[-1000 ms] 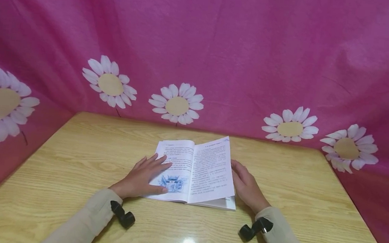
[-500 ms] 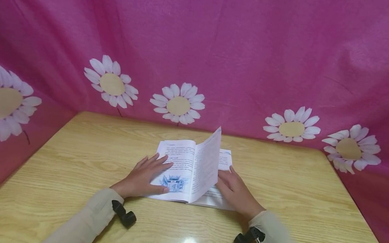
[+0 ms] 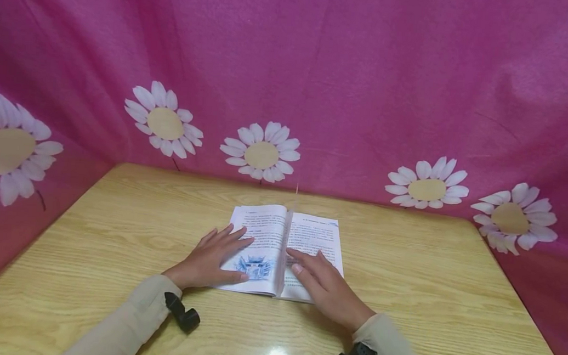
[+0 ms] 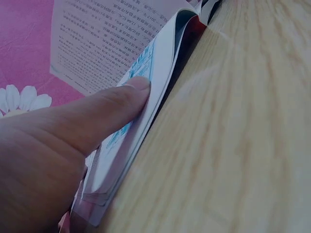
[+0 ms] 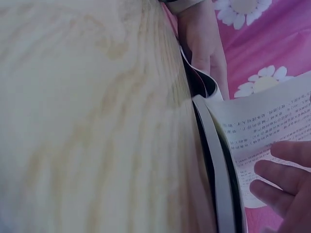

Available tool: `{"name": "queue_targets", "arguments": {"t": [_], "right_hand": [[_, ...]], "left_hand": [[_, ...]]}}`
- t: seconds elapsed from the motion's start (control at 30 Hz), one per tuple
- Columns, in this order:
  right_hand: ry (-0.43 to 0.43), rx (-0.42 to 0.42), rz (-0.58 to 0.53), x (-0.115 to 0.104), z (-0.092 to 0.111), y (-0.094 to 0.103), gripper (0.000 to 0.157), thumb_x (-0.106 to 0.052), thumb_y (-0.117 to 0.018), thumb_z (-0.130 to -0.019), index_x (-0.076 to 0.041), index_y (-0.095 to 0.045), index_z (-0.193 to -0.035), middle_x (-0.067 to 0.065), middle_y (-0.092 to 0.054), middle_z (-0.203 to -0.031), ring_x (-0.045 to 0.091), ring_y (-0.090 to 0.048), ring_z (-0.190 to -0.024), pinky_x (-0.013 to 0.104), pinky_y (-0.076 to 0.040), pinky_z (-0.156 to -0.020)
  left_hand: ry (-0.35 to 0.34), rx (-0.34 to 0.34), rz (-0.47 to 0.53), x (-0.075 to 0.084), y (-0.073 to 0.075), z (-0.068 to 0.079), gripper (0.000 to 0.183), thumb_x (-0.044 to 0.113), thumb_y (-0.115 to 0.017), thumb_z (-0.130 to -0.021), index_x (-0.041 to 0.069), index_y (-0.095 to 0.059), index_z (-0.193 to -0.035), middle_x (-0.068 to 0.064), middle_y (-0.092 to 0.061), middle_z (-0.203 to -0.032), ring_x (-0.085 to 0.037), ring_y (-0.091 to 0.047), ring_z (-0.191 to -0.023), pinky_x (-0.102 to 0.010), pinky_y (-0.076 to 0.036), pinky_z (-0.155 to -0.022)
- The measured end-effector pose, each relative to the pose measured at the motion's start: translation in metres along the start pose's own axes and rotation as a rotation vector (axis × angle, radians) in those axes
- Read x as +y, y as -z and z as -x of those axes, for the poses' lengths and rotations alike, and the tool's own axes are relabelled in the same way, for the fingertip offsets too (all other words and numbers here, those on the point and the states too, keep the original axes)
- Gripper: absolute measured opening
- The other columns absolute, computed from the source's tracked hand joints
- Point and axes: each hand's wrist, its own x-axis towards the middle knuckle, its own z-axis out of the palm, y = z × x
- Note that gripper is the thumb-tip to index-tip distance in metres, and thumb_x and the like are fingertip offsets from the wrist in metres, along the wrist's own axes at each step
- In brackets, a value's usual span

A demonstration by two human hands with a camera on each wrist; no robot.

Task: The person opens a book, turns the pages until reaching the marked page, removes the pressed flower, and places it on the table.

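Observation:
An open book (image 3: 258, 217) with printed pages lies on the table, a blue drawing of a gate low on its left page. My left hand (image 3: 211, 259) rests spread over that page; in the left wrist view its thumb (image 4: 112, 109) presses beside the drawing. A single leaf (image 3: 283, 271) stands almost on edge near the spine, its text showing in the right wrist view. My right hand (image 3: 328, 290) reaches over the right page with fingers extended, fingertips right at the raised leaf. Separate, slightly bent fingers (image 5: 279, 177) show near its printed side.
The book sits on a light wood-grain table (image 3: 137, 222). A pink cloth (image 3: 349, 94) with white daisies hangs behind and at both sides. Black wrist cameras are strapped over both beige sleeves (image 3: 126, 312).
The right hand has moved leftward from the book's right edge, swinging the leaf up from the right side to near upright and uncovering the page beneath. The left hand has stayed in place.

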Motion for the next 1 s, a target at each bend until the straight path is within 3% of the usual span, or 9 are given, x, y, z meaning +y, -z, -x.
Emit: {"name": "queue_targets", "arguments": {"t": [0.2, 0.37, 0.53, 0.63, 0.87, 1.0], "right_hand": [[0.032, -0.034, -0.03, -0.003, -0.001, -0.004, 0.046, -0.035, -0.04, -0.104, -0.018, -0.043, -0.146, -0.005, -0.044, -0.148, 0.022, -0.033, -0.14, 0.049, -0.011, -0.117], [0.058, -0.054, -0.032, -0.005, -0.003, -0.007, 0.048, -0.034, -0.04, -0.104, -0.014, -0.04, -0.148, -0.001, -0.041, -0.15, 0.021, -0.032, -0.141, 0.052, -0.011, -0.116], [0.073, -0.066, -0.042, -0.005, -0.003, -0.011, 0.048, -0.032, -0.04, -0.104, -0.013, -0.038, -0.148, 0.001, -0.037, -0.152, 0.021, -0.03, -0.142, 0.053, -0.012, -0.116], [0.072, -0.086, -0.037, -0.007, -0.004, -0.013, 0.049, -0.033, -0.039, -0.104, -0.014, -0.037, -0.149, 0.001, -0.035, -0.154, 0.021, -0.028, -0.143, 0.053, -0.013, -0.116], [0.054, -0.121, 0.018, -0.014, -0.005, -0.019, 0.05, -0.038, -0.039, -0.104, -0.016, -0.039, -0.149, 0.002, -0.03, -0.156, 0.017, -0.024, -0.143, 0.05, -0.016, -0.116], [0.044, -0.135, 0.081, -0.018, -0.007, -0.023, 0.051, -0.042, -0.039, -0.103, -0.019, -0.041, -0.148, 0.002, -0.029, -0.157, 0.018, -0.023, -0.144, 0.052, -0.014, -0.116]], "left_hand": [[0.019, 0.011, 0.008, -0.001, -0.001, -0.001, 0.073, 0.06, -0.057, -0.088, 0.026, -0.038, -0.149, -0.001, -0.022, -0.159, -0.028, -0.007, -0.148, -0.053, 0.0, -0.116], [0.039, 0.043, 0.058, -0.002, -0.002, -0.002, 0.053, 0.051, -0.034, -0.101, 0.026, -0.04, -0.148, 0.0, -0.024, -0.159, -0.027, -0.009, -0.148, -0.054, -0.001, -0.115], [0.071, 0.079, 0.16, -0.002, -0.003, -0.004, 0.057, 0.046, -0.013, -0.105, 0.021, -0.038, -0.149, -0.001, -0.028, -0.157, -0.027, -0.014, -0.147, -0.052, -0.003, -0.116], [0.094, 0.098, 0.27, -0.003, -0.001, -0.005, 0.058, 0.043, -0.009, -0.106, 0.016, -0.033, -0.151, -0.002, -0.029, -0.156, -0.026, -0.016, -0.146, -0.048, -0.002, -0.116], [0.189, 0.192, 0.637, -0.006, 0.002, -0.006, 0.059, 0.042, -0.007, -0.106, 0.013, -0.024, -0.154, -0.005, -0.027, -0.157, -0.022, -0.017, -0.146, -0.045, -0.006, -0.118], [0.231, 0.232, 0.734, -0.006, 0.003, -0.006, 0.062, 0.047, -0.007, -0.104, 0.015, -0.02, -0.155, -0.009, -0.024, -0.158, -0.023, -0.025, -0.144, -0.044, -0.005, -0.118]]}}
